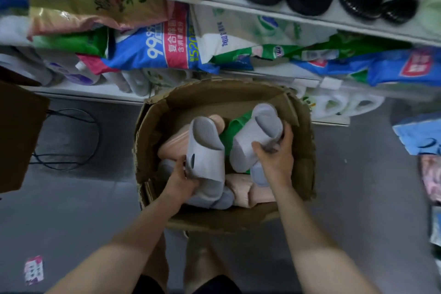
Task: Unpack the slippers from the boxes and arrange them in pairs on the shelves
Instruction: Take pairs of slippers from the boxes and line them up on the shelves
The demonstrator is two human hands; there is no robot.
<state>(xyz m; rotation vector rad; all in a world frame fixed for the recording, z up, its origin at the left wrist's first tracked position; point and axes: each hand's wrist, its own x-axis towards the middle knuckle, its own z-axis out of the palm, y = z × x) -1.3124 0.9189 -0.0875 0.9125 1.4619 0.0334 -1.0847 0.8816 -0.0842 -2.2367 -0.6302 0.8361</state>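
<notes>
Shelves (238, 6) blurred; left hand (181, 179) grip clamps grey slipper (207, 150); right hand (274, 160) clamps second slipper (257, 133).

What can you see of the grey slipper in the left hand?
Light grey foam-looking slide slipper: wide strap with an oval side hole, dotted footbed, clean-looking. Held above the worn brown cardboard box, heel end away from the person. The left hand grips its toe end from the left side; peach-pink slippers lie beneath it.

Colourful detergent bags (152, 48) lie piled together; a black cable (97, 136) loops on the grey floor (71, 210), a printed scrap (34, 270) apart.
</notes>
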